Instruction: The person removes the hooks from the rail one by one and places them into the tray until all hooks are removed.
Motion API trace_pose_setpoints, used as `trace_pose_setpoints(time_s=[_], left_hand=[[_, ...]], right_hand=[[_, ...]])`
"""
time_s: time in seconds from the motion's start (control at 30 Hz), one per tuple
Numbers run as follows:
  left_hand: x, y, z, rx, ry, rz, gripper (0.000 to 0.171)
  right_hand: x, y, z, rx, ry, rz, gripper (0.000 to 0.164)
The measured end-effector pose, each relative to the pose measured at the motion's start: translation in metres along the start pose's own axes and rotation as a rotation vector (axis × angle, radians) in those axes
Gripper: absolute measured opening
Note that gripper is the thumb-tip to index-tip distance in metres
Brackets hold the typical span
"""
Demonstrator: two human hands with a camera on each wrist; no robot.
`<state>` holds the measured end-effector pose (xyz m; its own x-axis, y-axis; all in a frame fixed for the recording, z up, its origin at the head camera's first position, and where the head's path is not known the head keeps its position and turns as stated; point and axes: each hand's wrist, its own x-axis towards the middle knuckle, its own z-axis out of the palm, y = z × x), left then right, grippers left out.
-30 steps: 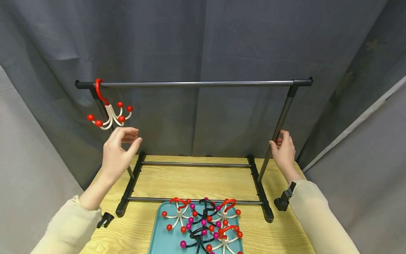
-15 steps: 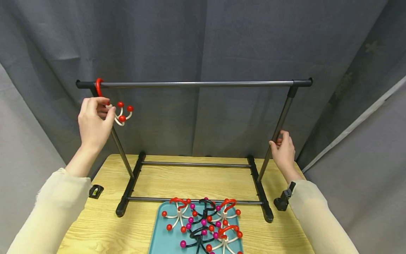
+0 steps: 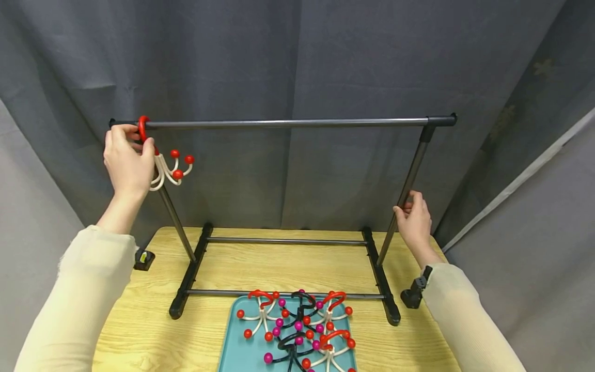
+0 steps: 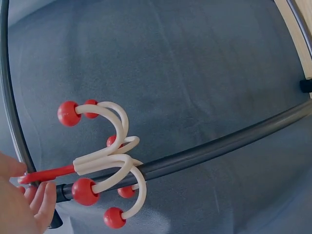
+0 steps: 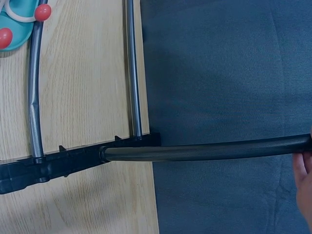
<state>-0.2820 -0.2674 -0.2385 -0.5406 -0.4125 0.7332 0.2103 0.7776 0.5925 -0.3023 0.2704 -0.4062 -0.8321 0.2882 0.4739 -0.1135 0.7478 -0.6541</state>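
Observation:
A multi-arm hook (image 3: 161, 166) with white arms, red balls and a red top hook hangs from the left end of the metal rack's top bar (image 3: 288, 123). My left hand (image 3: 126, 168) is at its red top, close under the bar, pinching it between thumb and fingers. In the left wrist view the red stem (image 4: 53, 173) runs between my thumb and fingers; the white arms fan out away from the hand. My right hand (image 3: 416, 223) grips the rack's right upright (image 3: 410, 178), thumb in front and fingers curled behind. Only its fingertips show in the right wrist view.
A teal tray (image 3: 228, 343) at the front centre holds several more multi-arm hooks, white-and-red and black-and-pink (image 3: 293, 350), lying tangled close together. The rack's black feet (image 3: 190, 281) stand on a wooden table (image 3: 279, 266). Grey curtain (image 3: 223, 67) hangs behind.
My left hand has moved up and left, from below the hanging hook to its red top, and its fingers have closed there. The right hand has stayed on the upright.

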Motion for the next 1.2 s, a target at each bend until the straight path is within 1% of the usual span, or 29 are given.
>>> trace_pose_setpoints(time_s=[0.2,0.33,0.47,0.57,0.73,0.97,1.07,1.2], left_hand=[[0.006,-0.004,0.001,-0.044,-0.010,-0.113,0.026],[0.010,-0.006,0.001,-0.074,-0.008,-0.169,0.024],[0.012,-0.005,0.000,-0.133,-0.014,-0.202,0.023],[0.011,-0.004,0.000,-0.175,-0.012,-0.215,0.022],[0.011,0.001,-0.002,-0.226,0.007,-0.205,0.020],[0.010,0.009,-0.008,-0.301,0.031,-0.131,0.016],[0.008,0.010,-0.011,-0.341,0.034,-0.115,0.016],[0.004,0.011,-0.015,-0.371,0.034,-0.099,0.017]], right_hand=[[-0.001,0.001,0.001,-0.004,0.002,0.001,0.048],[-0.001,0.001,0.001,-0.003,0.000,-0.004,0.047],[-0.001,0.000,0.000,0.003,-0.002,0.004,0.048],[-0.001,0.001,-0.001,0.005,-0.002,0.003,0.047],[-0.001,0.000,-0.001,0.003,-0.005,0.001,0.047],[-0.001,0.000,-0.002,0.003,-0.001,0.003,0.047],[-0.001,0.001,-0.001,0.001,-0.009,0.007,0.047],[-0.002,0.001,-0.001,0.000,-0.008,0.009,0.047]])
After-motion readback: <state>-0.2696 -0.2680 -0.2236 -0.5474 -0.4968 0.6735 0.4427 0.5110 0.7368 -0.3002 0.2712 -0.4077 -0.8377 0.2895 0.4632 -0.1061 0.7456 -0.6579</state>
